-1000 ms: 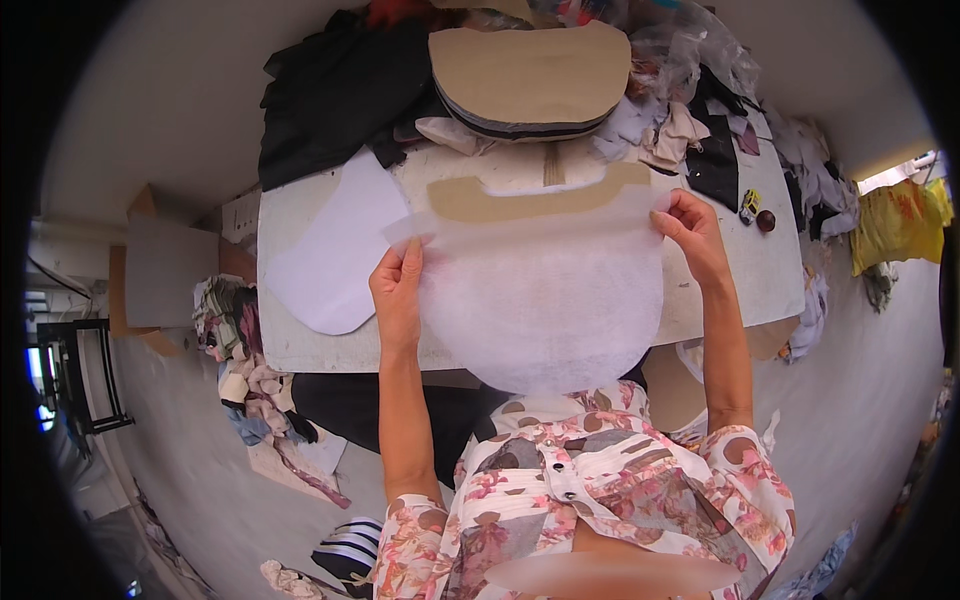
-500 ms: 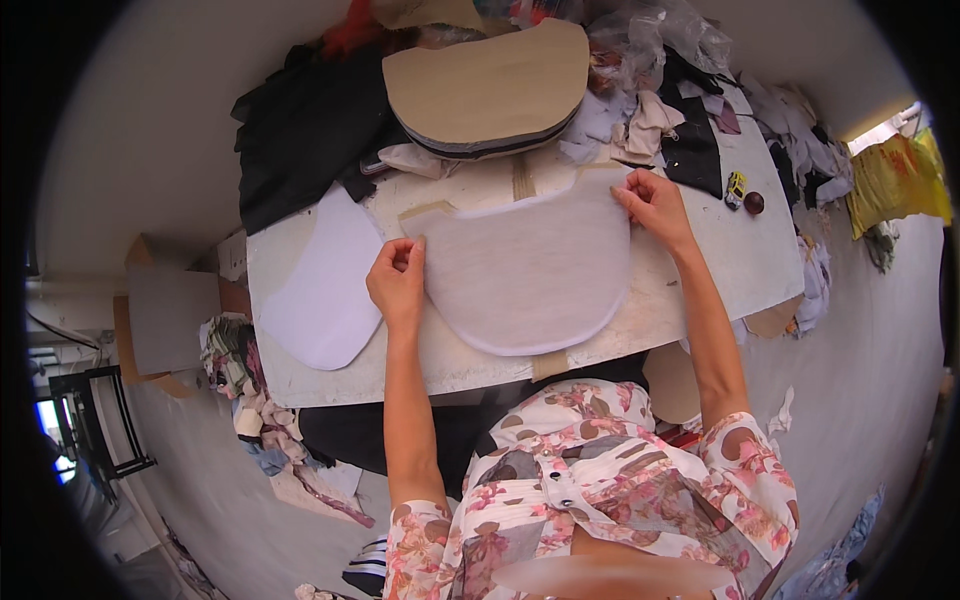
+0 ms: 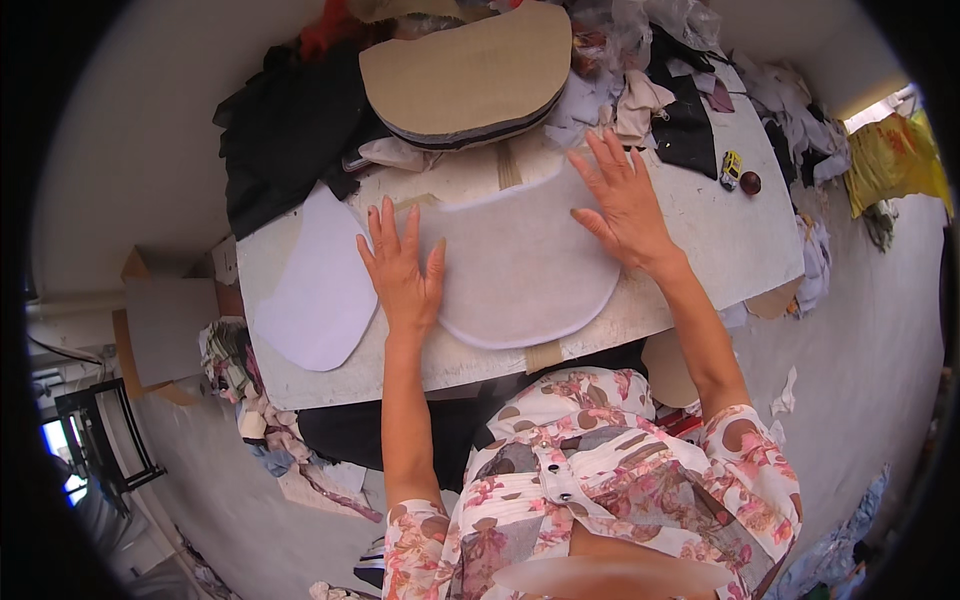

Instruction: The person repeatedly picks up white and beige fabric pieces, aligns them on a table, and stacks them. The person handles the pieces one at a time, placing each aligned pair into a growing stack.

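Observation:
A thin, pale grey-white fabric piece (image 3: pixel 530 265) with a rounded lower edge and a curved upper edge lies flat on the white table. My left hand (image 3: pixel 403 265) is open, fingers spread, over its left side. On its right upper part rests my right hand (image 3: pixel 622 205), also open with the fingers apart. Both hands cover the piece's side corners. Left of my left hand lies a white cut piece (image 3: pixel 315 285) of similar smooth sheet. Beyond the fabric, a stack of tan, curved-edge panels (image 3: pixel 470 75) sits with dark layers beneath.
Black cloth (image 3: pixel 290 145) covers the table's far left. Fabric scraps and a clear plastic bag (image 3: pixel 685 25) crowd the back right. A small yellow toy car (image 3: pixel 731 168) and a dark round object (image 3: pixel 750 182) sit at the right. Cloth scraps (image 3: pixel 270 430) hang below the left edge.
Both hands have let go of the fabric's upper corners. Their fingers have gone from pinching to spread flat over its sides. The view has shifted slightly.

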`<act>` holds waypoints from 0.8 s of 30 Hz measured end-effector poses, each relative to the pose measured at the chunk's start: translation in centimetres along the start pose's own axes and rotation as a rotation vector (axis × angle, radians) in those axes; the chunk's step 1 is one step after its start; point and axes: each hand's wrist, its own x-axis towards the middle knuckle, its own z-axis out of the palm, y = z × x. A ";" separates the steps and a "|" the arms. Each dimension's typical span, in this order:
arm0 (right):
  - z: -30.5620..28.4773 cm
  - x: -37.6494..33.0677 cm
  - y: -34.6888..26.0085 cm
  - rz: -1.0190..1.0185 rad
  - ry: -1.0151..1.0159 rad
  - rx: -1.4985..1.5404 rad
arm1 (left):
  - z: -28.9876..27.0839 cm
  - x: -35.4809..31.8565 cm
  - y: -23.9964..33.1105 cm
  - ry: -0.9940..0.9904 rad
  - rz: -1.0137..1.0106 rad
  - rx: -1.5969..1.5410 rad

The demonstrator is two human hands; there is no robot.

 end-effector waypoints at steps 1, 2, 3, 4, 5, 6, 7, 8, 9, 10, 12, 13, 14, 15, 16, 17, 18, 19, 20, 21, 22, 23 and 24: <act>0.6 -0.2 -0.2 0.005 -0.074 0.011 | 0.4 -0.2 -0.1 -0.058 0.003 0.031; 1.8 -0.6 -0.4 0.011 -0.149 0.023 | 0.8 -0.4 -0.2 -0.116 0.005 0.062; 2.3 -0.6 -0.5 0.014 -0.224 0.034 | 1.0 -0.3 -0.2 -0.173 0.005 0.092; 2.4 -0.6 -0.4 0.001 -0.218 0.014 | 1.1 -0.3 -0.2 -0.178 -0.002 0.070; 2.5 -0.6 -0.1 -0.012 -0.212 -0.006 | 1.2 -0.2 -0.1 -0.183 -0.009 0.048; 2.4 -0.4 0.0 -0.028 -0.202 -0.028 | 1.1 -0.1 -0.1 -0.182 -0.016 0.026; 2.4 -0.5 -0.1 -0.021 -0.208 -0.023 | 1.2 -0.2 -0.2 -0.191 -0.021 0.021; 2.3 -0.9 -0.3 -0.015 -0.214 -0.018 | 1.3 -0.6 -0.3 -0.198 -0.026 0.015; 2.0 -0.3 -0.6 -0.020 -0.207 -0.015 | 1.1 -0.5 -0.3 -0.191 -0.031 0.016; 1.6 0.6 -0.8 -0.035 -0.090 0.021 | 0.8 -0.4 -0.3 -0.189 -0.034 -0.011; 0.2 2.5 -1.2 -0.064 0.142 0.101 | 0.3 -0.3 -0.1 -0.189 -0.036 -0.064; -0.5 4.0 -1.9 -0.028 0.165 0.242 | 0.0 -0.2 0.0 -0.104 -0.046 -0.096; -1.0 6.4 -2.7 0.006 0.185 0.386 | -0.3 -0.1 0.1 -0.020 -0.057 -0.126; -1.1 8.7 -3.5 0.050 0.209 0.525 | -0.6 0.2 0.3 0.060 -0.055 -0.161; -0.4 11.1 -4.3 -0.010 0.255 0.479 | -1.0 0.6 0.5 0.130 -0.063 -0.197; 0.3 13.5 -5.0 -0.070 0.299 0.432 | -1.5 0.9 0.8 0.200 -0.072 -0.235; 1.4 15.4 -5.2 -0.102 0.304 0.371 | -1.6 1.3 1.0 0.273 -0.076 -0.279; 2.9 17.0 -5.1 -0.133 0.313 0.307 | -1.6 1.9 1.4 0.285 -0.105 -0.354; 3.9 18.2 -5.0 -0.167 0.320 0.248 | -1.8 2.3 1.6 0.297 -0.138 -0.423; 4.1 18.7 -5.3 -0.171 0.243 0.223 | -2.0 2.3 1.6 0.312 -0.184 -0.488; 4.3 19.2 -5.4 -0.172 0.169 0.195 | -1.8 2.6 1.5 0.330 -0.225 -0.563; 4.3 19.7 -5.2 -0.170 0.095 0.164 | -1.9 3.1 1.5 0.295 -0.324 -0.741; 4.4 19.6 -5.2 -0.183 0.093 0.162 | -1.8 3.2 1.4 0.255 -0.433 -0.922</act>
